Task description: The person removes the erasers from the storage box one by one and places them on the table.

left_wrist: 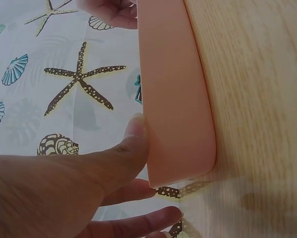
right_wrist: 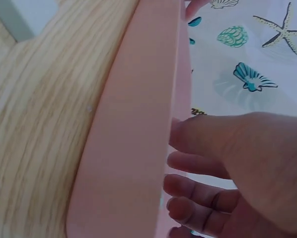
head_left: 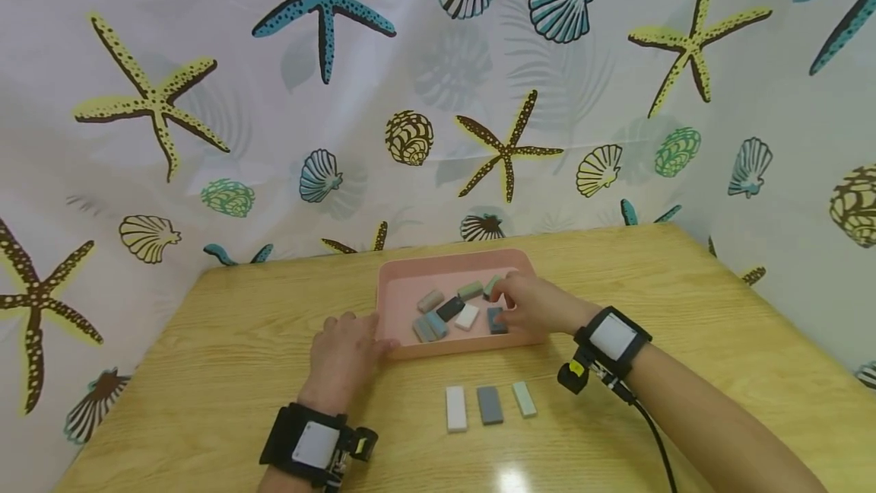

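A pink tray (head_left: 452, 351) stands on the table with several small rectangular blocks inside. My left hand (head_left: 344, 352) rests at the tray's front left corner, its thumb (left_wrist: 134, 130) against the rim and its other fingers spread outside. Over the tray's right end, my right hand (head_left: 541, 304) reaches in with loosely bent, parted fingers. Its thumb overlaps a dark blue-grey block (head_left: 496, 323), and its index fingertip is close by a green block (head_left: 490, 287). In the right wrist view the front wall (right_wrist: 133, 114) hides the blocks by those fingers.
In front of the tray, a white block (head_left: 455, 409), a grey block (head_left: 490, 405) and a pale green block (head_left: 524, 399) lie in a row on the wooden table (head_left: 239, 371). A patterned curtain (head_left: 383, 59) hangs behind. A cable (head_left: 657, 436) trails from the right wrist.
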Demonstrator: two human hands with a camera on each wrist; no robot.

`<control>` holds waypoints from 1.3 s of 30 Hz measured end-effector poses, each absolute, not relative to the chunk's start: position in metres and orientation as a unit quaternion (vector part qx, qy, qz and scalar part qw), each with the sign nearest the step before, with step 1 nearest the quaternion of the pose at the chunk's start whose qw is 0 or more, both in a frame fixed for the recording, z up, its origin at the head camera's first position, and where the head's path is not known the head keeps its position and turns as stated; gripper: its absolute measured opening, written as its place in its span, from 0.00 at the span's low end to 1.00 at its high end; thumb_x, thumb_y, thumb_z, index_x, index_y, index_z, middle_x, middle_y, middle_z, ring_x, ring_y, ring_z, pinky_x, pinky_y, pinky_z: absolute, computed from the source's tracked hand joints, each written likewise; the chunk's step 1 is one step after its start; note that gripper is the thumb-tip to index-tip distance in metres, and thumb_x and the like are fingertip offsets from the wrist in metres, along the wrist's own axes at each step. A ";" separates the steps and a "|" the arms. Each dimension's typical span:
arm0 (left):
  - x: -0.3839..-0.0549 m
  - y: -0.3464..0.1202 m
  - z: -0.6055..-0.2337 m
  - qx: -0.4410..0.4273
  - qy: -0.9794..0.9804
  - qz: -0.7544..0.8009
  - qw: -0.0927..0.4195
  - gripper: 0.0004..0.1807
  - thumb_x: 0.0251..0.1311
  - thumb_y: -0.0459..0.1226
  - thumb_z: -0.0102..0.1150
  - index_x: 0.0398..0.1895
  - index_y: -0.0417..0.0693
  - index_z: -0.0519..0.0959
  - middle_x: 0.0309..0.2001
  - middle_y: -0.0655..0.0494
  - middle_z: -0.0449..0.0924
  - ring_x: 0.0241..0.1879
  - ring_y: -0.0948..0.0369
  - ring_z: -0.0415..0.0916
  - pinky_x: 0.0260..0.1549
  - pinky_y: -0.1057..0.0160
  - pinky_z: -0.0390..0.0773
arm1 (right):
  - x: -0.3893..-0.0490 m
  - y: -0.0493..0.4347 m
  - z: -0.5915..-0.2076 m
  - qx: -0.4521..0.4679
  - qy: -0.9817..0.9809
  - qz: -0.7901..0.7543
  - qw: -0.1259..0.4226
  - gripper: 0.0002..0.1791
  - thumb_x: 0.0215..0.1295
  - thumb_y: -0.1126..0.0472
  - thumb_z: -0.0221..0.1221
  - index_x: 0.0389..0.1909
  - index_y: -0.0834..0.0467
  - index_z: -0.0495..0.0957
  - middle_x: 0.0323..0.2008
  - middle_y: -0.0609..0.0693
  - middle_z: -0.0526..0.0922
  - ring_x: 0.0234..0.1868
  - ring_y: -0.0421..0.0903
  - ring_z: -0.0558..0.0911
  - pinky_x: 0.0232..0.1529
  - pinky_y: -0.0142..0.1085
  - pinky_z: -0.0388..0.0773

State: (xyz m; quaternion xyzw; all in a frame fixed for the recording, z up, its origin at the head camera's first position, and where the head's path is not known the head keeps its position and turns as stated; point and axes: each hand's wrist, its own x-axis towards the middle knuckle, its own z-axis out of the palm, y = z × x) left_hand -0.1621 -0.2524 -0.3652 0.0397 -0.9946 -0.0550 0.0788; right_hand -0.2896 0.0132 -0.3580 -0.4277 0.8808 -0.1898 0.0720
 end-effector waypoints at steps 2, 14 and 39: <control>-0.162 -0.253 -0.365 0.040 -0.995 -0.055 0.078 0.25 0.51 0.53 0.62 0.46 0.47 0.77 0.33 0.44 0.78 0.29 0.51 0.70 0.23 0.54 0.72 | -0.294 0.010 -0.361 -0.421 0.883 -0.186 0.087 0.18 0.56 0.60 0.63 0.45 0.64 0.75 0.27 0.52 0.72 0.25 0.43 0.68 0.26 0.34 0.66; -0.162 -0.250 -0.362 0.046 -0.995 -0.054 0.076 0.25 0.50 0.54 0.62 0.46 0.47 0.78 0.31 0.45 0.77 0.28 0.52 0.69 0.22 0.55 0.71 | -0.304 0.008 -0.375 -0.396 0.893 -0.176 0.118 0.23 0.49 0.60 0.68 0.46 0.63 0.75 0.23 0.48 0.72 0.24 0.41 0.69 0.26 0.32 0.65; -0.161 -0.251 -0.365 0.036 -0.994 -0.042 0.090 0.24 0.49 0.53 0.64 0.45 0.48 0.78 0.31 0.45 0.77 0.27 0.52 0.68 0.23 0.55 0.72 | -0.289 0.021 -0.360 -0.424 0.887 -0.177 0.038 0.20 0.55 0.55 0.64 0.48 0.57 0.74 0.31 0.53 0.72 0.28 0.43 0.68 0.27 0.34 0.67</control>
